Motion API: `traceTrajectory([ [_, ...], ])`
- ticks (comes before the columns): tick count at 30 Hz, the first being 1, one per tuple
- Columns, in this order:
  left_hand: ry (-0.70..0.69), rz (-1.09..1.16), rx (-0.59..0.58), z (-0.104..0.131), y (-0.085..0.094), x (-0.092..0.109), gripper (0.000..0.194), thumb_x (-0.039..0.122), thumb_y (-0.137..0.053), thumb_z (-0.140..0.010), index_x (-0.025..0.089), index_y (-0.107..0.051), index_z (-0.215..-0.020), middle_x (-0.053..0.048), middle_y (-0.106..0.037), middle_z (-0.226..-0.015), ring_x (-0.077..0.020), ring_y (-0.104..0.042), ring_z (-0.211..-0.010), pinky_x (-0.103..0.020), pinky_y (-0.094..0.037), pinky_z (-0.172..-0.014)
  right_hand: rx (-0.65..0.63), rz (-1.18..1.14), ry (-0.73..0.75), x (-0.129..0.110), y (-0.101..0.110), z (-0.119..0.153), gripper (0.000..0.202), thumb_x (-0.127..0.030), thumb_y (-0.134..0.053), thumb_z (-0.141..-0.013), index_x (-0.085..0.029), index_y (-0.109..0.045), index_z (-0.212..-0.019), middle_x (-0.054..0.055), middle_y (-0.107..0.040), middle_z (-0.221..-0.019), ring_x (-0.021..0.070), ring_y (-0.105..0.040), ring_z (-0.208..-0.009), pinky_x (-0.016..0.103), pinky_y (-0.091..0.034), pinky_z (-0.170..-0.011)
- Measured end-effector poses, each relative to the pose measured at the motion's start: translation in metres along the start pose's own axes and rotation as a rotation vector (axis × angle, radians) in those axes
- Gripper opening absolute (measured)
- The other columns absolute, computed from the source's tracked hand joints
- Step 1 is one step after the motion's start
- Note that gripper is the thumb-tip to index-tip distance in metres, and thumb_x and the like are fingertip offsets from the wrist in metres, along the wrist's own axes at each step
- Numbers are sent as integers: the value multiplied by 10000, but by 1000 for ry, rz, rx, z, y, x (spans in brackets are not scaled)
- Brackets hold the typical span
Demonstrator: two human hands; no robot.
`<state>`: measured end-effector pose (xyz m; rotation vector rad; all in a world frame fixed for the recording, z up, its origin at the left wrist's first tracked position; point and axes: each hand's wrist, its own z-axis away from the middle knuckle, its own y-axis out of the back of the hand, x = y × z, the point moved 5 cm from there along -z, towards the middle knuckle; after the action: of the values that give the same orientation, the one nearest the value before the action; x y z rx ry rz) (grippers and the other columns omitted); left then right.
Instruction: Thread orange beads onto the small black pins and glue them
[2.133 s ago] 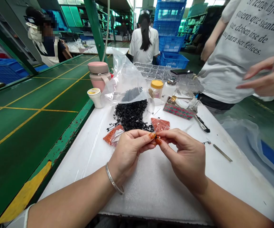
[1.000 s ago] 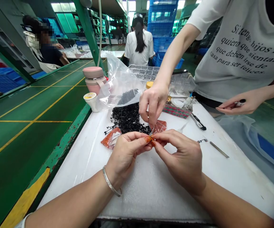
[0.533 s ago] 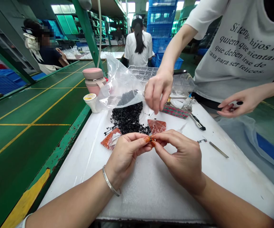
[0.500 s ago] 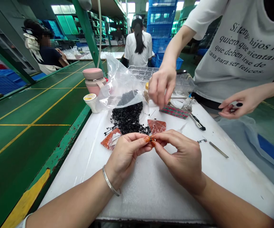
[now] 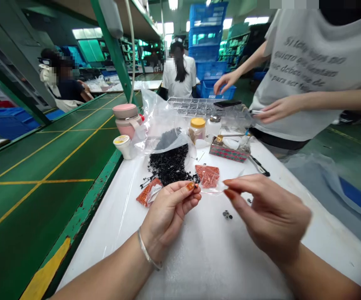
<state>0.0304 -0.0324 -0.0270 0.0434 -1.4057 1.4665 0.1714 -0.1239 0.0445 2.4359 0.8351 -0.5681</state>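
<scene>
**Small black piece pinched at the left fingertips, right hand apart**

The left hand (image 5: 171,208) is raised above the white table (image 5: 205,258), its thumb and forefinger closed on a tiny black piece (image 5: 195,186) that sits right at the fingertips, at the top right of the hand. The other fingers curl loosely beneath. A silver bracelet (image 5: 147,258) circles the wrist.

The right hand (image 5: 268,212) hovers to the right, a clear gap away from the left. Its thumb and forefinger point left toward the piece and stand a little apart; the hand is blurred, so I cannot tell whether anything lies between them. Below the gap between the two hands, a small dark part (image 5: 227,215) rests on the table.

Just beyond the left fingertips lies a heap of black pins (image 5: 169,164), spilling from a clear plastic bag (image 5: 163,121). A packet of orange beads (image 5: 208,176) lies beside the heap on the right, near the held piece, and a second orange packet (image 5: 147,192) lies on the left, close to the left thumb.

Farther back stand a pink flask (image 5: 127,118), a small white jar (image 5: 122,145), a yellow-lidded jar (image 5: 197,128), a patterned box (image 5: 229,152) and a clear compartment tray (image 5: 199,106).

A person in a grey printed shirt (image 5: 305,66) stands at the table's far right corner, both hands off the table.
</scene>
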Motion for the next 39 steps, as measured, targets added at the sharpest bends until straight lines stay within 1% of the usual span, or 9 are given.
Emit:
traceTrajectory([
  [4,-26,20,78,2,5,4,90,40,-640,-804,98,-709,-799,-53,-691,-795,-83,-664,-677,-154,-584,-650,368,157,-171,26,57,-24,103,-215,-689,-784,-236,-726,-877,2,-685,-800,132,-601,-661,278,-460,-594],
  [5,-27,21,85,2,6,5,99,39,-632,-809,100,-710,-798,-54,-692,-802,-85,-665,-683,-157,-587,-652,347,231,-236,36,66,-34,107,-266,-681,-791,-234,-732,-880,4,-692,-790,129,-593,-631,272,-448,-574],
  [9,-28,33,72,3,6,8,123,35,-609,-825,100,-706,-786,-54,-691,-805,-86,-666,-692,-162,-590,-655,-70,599,-410,90,72,-76,206,-334,-658,-766,-224,-749,-914,13,-722,-770,155,-637,-692,270,-433,-632],
  [14,-59,43,74,4,5,12,112,25,-611,-817,89,-701,-802,-62,-689,-802,-87,-663,-678,-154,-583,-628,-217,668,-450,154,50,-97,261,-369,-665,-712,-213,-760,-899,30,-719,-732,182,-623,-690,283,-391,-623],
  [18,-53,87,64,4,3,12,93,26,-612,-815,77,-686,-791,-69,-682,-781,-83,-652,-653,-149,-573,-617,-258,653,-473,174,38,-92,249,-385,-602,-747,-181,-740,-714,30,-665,-587,166,-573,-582,280,-354,-574],
  [26,-53,80,21,4,-1,12,45,44,-634,-800,64,-673,-790,-68,-671,-781,-78,-642,-656,-138,-558,-619,-117,612,-437,168,53,-88,214,-373,-651,-736,-184,-750,-749,28,-643,-541,143,-523,-509,284,-327,-542],
  [32,-42,91,4,4,-1,12,40,45,-643,-792,69,-674,-788,-65,-678,-765,-78,-647,-646,-137,-558,-616,294,515,-250,118,70,-89,306,-371,-584,-825,-141,-738,-957,95,-692,-765,164,-597,-636,298,-425,-600],
  [36,-23,109,-2,4,-1,12,31,53,-660,-779,74,-684,-775,-61,-688,-758,-79,-654,-640,-131,-558,-606,519,79,-121,65,62,-79,122,-271,-717,-734,-154,-737,-765,36,-627,-620,126,-537,-500,286,-407,-497],
  [39,-14,112,-12,5,-2,12,23,62,-681,-768,82,-691,-773,-53,-692,-751,-78,-659,-643,-123,-557,-596,505,-286,-187,36,44,-68,31,-165,-704,-734,-146,-708,-710,30,-614,-616,126,-555,-511,257,-374,-440],
])
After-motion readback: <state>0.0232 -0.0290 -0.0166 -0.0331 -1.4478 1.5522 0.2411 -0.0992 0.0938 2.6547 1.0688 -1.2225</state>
